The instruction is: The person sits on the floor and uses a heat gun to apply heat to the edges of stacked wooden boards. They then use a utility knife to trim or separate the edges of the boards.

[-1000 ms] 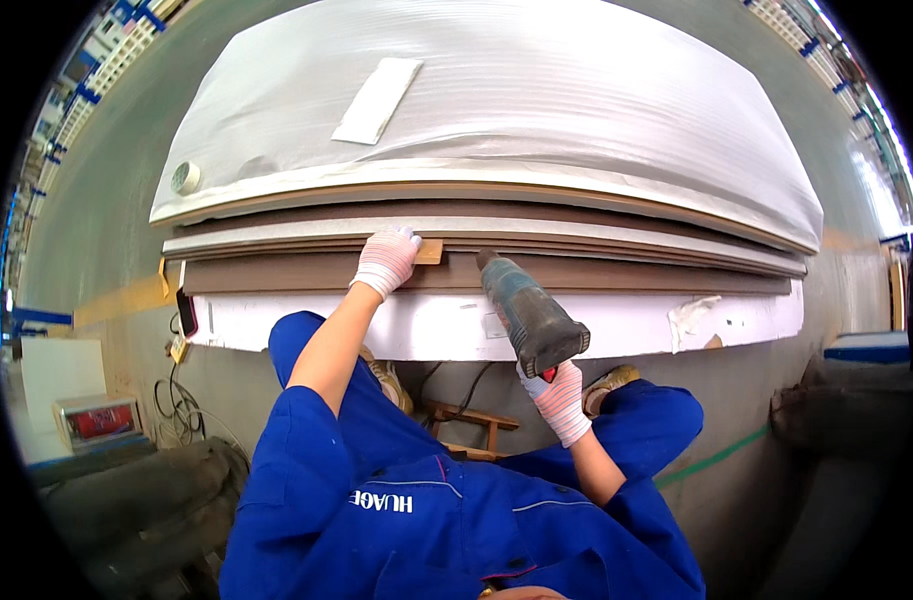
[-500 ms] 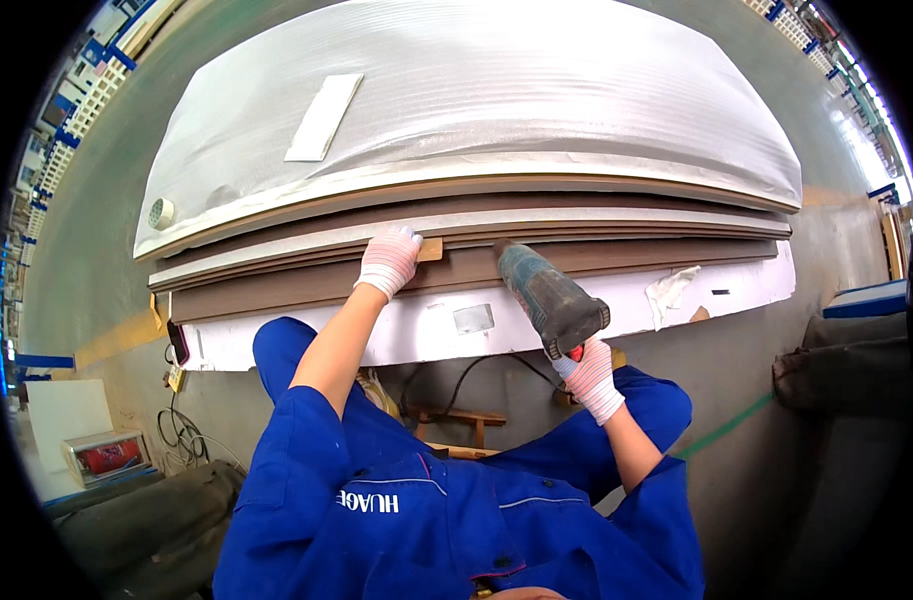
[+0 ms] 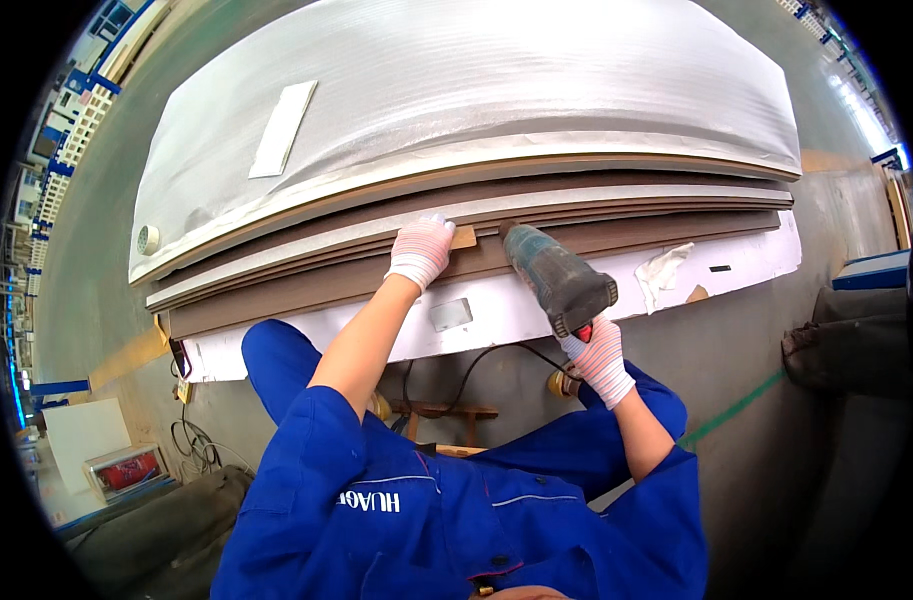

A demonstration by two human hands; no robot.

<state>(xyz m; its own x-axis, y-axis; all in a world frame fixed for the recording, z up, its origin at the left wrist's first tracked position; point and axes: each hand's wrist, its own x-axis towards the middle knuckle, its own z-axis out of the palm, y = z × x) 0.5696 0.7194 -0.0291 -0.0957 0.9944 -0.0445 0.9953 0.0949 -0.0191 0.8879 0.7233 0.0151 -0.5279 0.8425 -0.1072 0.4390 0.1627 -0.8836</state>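
My left hand (image 3: 422, 250), in a striped white-and-pink glove, is closed on a small tan wooden block (image 3: 463, 237) at the front edges of long brown strips (image 3: 566, 212). In my right hand (image 3: 602, 362), gloved alike, is the handle of a teal-and-black heat gun (image 3: 558, 275) with a red trigger. Its dark nozzle points away from me at the strips, a little to the right of the block. Whether the nozzle touches them I cannot tell. Beneath lies a wider brown panel (image 3: 306, 295) on a white board (image 3: 376, 345).
A large panel under pale wrapping (image 3: 496, 85) lies behind the strips, bearing a white rectangular piece (image 3: 284, 130) and a tape roll (image 3: 148, 239). Crumpled white cloth (image 3: 662, 272) sits on the board at right. A black cable (image 3: 466, 380) hangs below, near a wooden stool (image 3: 471, 411).
My left hand has slid the block to the right along the strips. The heat gun has shifted slightly right, and the gap between block and nozzle is smaller.
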